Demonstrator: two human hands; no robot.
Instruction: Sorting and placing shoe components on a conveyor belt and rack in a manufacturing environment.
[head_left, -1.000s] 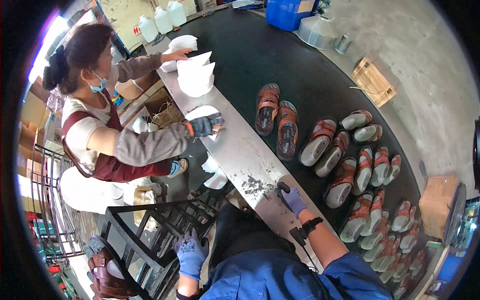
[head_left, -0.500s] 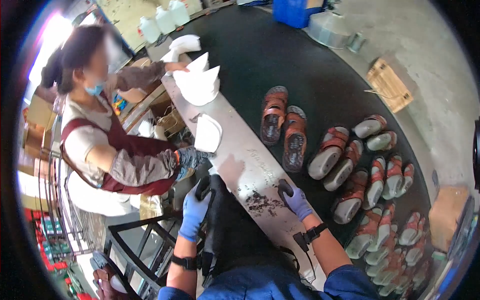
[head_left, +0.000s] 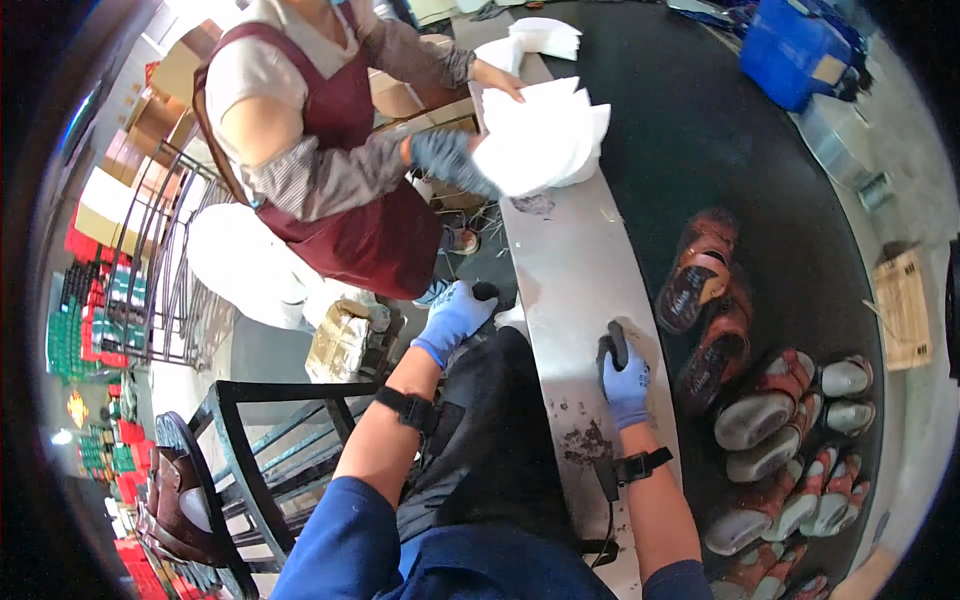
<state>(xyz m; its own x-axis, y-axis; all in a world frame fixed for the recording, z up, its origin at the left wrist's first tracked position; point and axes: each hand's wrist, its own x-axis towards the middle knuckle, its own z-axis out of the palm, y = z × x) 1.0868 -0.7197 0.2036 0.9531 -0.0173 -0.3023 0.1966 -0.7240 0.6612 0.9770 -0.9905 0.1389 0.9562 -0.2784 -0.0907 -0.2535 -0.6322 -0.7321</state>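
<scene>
My left hand (head_left: 458, 318), in a blue glove with dark fingertips, hovers above my left thigh near the edge of a metal-topped bench (head_left: 565, 265). Its fingers are loosely bent and I see nothing in them. Over the bench is my right hand (head_left: 627, 385), gloved alike, thumb and fingers slightly apart and empty. To its right, a pair of brown strapped sandals (head_left: 700, 285) rests on the black surface. Further up the bench, a co-worker's gloved hand (head_left: 450, 160) and other hand hold a stack of white curved sheets (head_left: 540, 135).
Several brown sandals with grey forms inside (head_left: 760, 420) stand in rows at the right. A blue container (head_left: 795, 50) and a wooden board (head_left: 902, 310) lie along the far side. At my left are a black metal rack (head_left: 290, 400) and a cardboard box (head_left: 340, 342).
My view has swung left, so bench and sandals sit further right. The co-worker has gathered the white sheets into one stack with both hands. My hands remain empty, beside and over the bench.
</scene>
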